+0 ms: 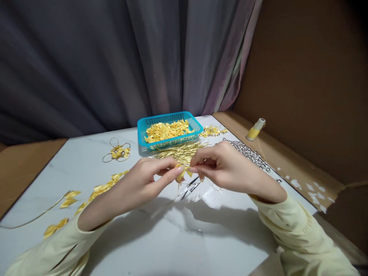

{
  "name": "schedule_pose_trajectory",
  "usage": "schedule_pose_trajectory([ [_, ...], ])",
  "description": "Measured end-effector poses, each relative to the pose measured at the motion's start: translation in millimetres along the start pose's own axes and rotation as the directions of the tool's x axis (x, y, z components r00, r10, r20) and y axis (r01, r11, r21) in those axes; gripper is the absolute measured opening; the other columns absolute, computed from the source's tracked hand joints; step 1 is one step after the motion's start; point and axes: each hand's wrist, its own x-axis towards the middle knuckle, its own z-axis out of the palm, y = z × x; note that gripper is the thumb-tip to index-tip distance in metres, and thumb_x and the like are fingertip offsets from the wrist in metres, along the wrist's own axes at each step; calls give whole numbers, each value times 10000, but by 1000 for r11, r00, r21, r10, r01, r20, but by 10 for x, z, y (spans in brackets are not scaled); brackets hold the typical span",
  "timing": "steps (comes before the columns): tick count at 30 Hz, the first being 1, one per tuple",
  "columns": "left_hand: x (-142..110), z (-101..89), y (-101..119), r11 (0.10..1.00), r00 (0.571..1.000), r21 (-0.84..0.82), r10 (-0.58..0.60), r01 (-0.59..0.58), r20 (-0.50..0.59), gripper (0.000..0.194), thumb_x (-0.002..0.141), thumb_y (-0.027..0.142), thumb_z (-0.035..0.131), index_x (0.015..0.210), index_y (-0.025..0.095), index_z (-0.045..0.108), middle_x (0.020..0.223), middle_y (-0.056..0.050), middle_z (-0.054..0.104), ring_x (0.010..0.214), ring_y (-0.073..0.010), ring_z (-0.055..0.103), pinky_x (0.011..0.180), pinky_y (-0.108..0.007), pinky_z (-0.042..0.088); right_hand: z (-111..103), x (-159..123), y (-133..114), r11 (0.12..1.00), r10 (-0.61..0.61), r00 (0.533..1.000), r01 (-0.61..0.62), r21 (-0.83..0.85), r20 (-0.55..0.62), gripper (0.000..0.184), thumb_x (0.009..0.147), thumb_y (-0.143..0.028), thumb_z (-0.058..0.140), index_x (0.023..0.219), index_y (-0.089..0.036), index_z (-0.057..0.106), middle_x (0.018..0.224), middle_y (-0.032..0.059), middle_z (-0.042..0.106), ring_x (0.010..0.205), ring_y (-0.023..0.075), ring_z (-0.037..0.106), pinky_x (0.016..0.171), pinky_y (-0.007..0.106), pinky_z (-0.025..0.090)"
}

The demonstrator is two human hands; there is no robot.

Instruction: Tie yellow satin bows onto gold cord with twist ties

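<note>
Above the middle of the white table, both hands pinch one small yellow ribbon bow. My left hand grips its left side between thumb and forefinger. From the right, my right hand is closed at the bow's other side, fingertips pressed together. A thin pale cord hangs beneath the fingers. Below the hands lie small scissors or pliers with dark tips, partly over a clear plastic piece. Just behind the hands is a pile of gold twist ties.
A blue basket of yellow bows stands at the back. Silver beads spread at right, near a yellow thread spool. Looped bow pieces and a row of bows lie left. Cardboard walls the right side.
</note>
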Motion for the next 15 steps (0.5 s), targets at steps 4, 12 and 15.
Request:
schedule_pose_trajectory([
  [4, -26, 18, -10, 996, 997, 67, 58, -55, -42, 194, 896, 283, 448, 846, 202, 616, 723, 35, 630, 622, -87, 549, 555, -189, 367, -5, 4, 8, 1000, -2, 1000, 2, 17, 14, 132, 745, -47, 538, 692, -110, 642, 495, -41, 501, 444, 41, 396, 435, 162, 276],
  [12, -47, 38, -30, 989, 990, 103, 116, -107, -81, 158, 891, 248, 460, 855, 200, 606, 699, 41, 619, 590, -71, 533, 532, -173, 362, -17, 16, -12, 999, 27, 999, -28, 40, 26, 122, 753, -64, 553, 675, -112, 634, 504, -39, 516, 443, 38, 418, 446, 163, 295],
  [15, -41, 30, -27, 983, 983, 120, 154, -141, -99, 155, 887, 234, 464, 832, 189, 602, 673, 43, 609, 562, -66, 526, 528, -173, 369, -50, 16, 15, 998, 23, 998, -27, 56, 66, 117, 798, -125, 544, 726, -121, 636, 561, -25, 563, 461, 42, 446, 467, 168, 320],
])
